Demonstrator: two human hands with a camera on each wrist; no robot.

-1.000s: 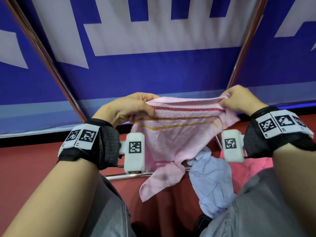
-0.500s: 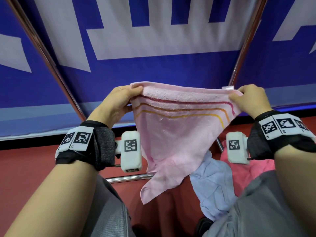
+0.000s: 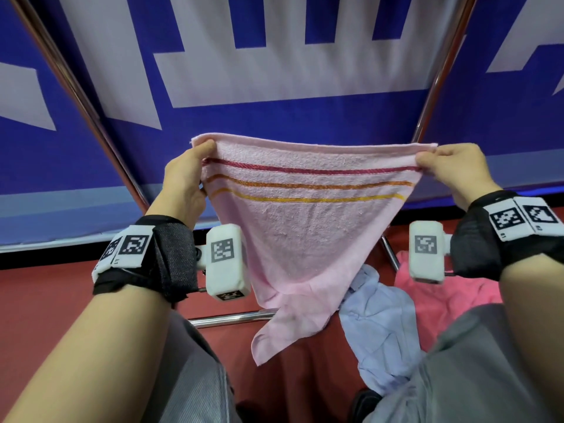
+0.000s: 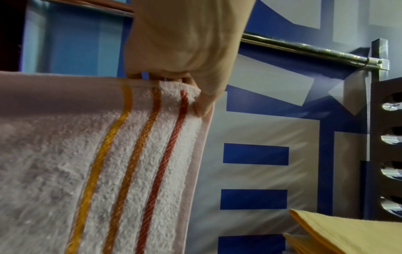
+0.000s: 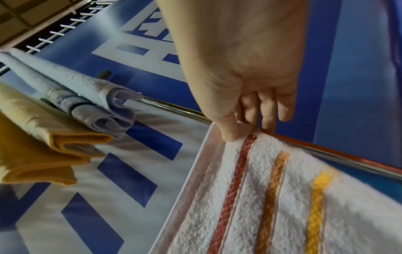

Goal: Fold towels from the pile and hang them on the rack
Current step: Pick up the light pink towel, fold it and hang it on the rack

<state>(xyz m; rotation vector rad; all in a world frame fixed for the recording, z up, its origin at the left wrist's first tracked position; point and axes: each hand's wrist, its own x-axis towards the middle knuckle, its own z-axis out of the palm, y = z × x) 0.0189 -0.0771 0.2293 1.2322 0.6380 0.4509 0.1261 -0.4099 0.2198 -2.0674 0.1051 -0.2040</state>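
Pinching the pink towel [image 3: 305,227] taut by its top corners, left hand [image 3: 186,181] and right hand [image 3: 451,172] each clamped thumb-to-fingers; hanging above the blue towel [image 3: 378,331]; dangling just before the rack's lower bar [image 3: 232,317].

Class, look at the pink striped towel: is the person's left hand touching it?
Touching. In the left wrist view the left hand pinches the pink towel at its corner, thumb pressed beside the red stripe; the head view shows the same pinch.
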